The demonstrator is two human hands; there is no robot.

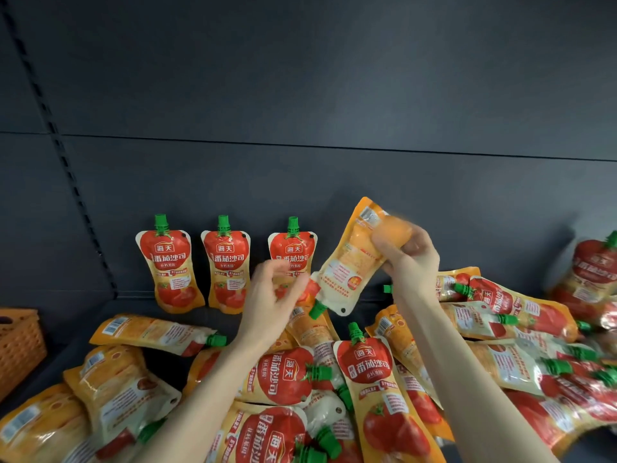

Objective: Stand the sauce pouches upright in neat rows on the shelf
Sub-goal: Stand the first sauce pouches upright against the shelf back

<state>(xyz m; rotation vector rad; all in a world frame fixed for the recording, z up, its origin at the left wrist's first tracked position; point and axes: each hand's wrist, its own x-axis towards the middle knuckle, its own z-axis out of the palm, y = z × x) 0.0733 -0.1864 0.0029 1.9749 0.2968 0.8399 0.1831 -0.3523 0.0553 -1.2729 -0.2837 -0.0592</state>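
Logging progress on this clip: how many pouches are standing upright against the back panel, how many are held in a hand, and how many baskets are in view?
Upright pouches against the back panel: 3
Held pouch, cap pointing down, in the right hand: 1
Orange basket at the left edge: 1
Total: 5, not counting the loose pile.

3 sauce pouches [168,264] stand upright at centre left, 1 pouch [354,262] is held upside down mid-frame, and 1 wicker basket [18,345] sits at the left edge.

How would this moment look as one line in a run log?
right hand: holds pouch cap-down | left hand: open, empty | three standing pouches | pile lying
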